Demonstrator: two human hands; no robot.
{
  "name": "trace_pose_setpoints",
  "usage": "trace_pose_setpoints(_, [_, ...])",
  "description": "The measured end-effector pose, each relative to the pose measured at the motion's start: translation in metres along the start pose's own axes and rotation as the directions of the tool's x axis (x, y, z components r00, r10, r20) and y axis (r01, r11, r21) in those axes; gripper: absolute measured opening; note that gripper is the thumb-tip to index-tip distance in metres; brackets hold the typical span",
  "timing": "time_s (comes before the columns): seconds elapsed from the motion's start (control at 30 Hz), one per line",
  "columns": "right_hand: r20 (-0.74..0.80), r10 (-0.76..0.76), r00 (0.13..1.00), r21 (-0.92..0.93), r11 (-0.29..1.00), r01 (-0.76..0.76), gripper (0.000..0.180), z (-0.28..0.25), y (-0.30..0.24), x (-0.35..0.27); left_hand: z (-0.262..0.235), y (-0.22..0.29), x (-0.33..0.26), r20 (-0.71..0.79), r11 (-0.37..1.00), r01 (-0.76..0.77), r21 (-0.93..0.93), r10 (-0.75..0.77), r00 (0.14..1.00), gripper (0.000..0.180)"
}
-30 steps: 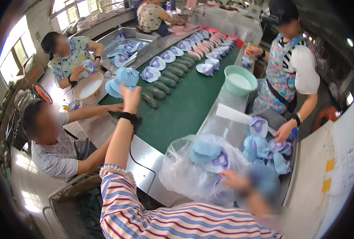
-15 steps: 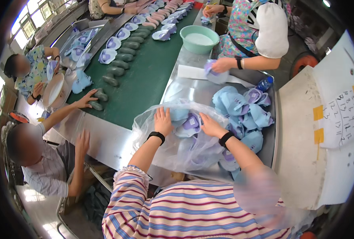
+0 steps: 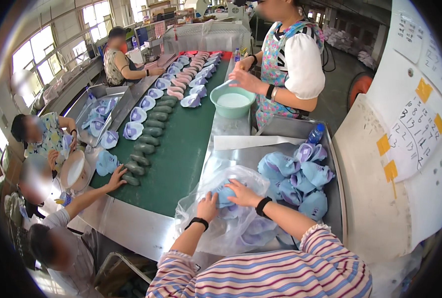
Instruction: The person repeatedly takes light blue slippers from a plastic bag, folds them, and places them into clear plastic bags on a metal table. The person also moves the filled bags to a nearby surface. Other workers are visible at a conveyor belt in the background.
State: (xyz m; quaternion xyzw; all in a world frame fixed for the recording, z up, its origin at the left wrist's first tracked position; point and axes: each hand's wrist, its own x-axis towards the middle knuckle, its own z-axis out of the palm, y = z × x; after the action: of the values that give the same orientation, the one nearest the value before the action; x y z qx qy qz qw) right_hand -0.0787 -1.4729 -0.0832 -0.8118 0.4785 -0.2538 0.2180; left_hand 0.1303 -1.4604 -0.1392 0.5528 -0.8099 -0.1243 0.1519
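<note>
Both our hands are in the clear plastic bag (image 3: 231, 218) of blue shoe uppers.

Our left hand (image 3: 208, 204) presses flat on the bag; our right hand (image 3: 242, 192) curls around a blue upper (image 3: 224, 194) at its mouth (how tight, we cannot tell). The thin film could tear or slide off the metal tray (image 3: 338, 198) if we tug. A loose pile of uppers (image 3: 300, 176) crowds the right; the green belt (image 3: 181, 149) runs left, with a co-worker's hand (image 3: 115, 178) on it.

Clear plastic bag (image 3: 231, 223); white wall sheet (image 3: 420, 134)
</note>
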Motion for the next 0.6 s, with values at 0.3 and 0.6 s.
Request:
trace_pose_setpoints(0.3, [0.493, 0.06, 0.868, 0.775, 0.423, -0.47, 0.061, -0.024, -0.037, -0.044, -0.129, 0.042, -0.027, -0.486, 0.81, -0.559, -0.178, 0.421, 0.766, 0.035])
trace_pose_setpoints(0.6, [0.188, -0.084, 0.978, 0.9, -0.383, -0.206, 0.074, -0.1, -0.026, -0.09, -0.168, 0.008, -0.019, -0.661, 0.609, -0.367, -0.703, -0.369, 0.654, 0.027])
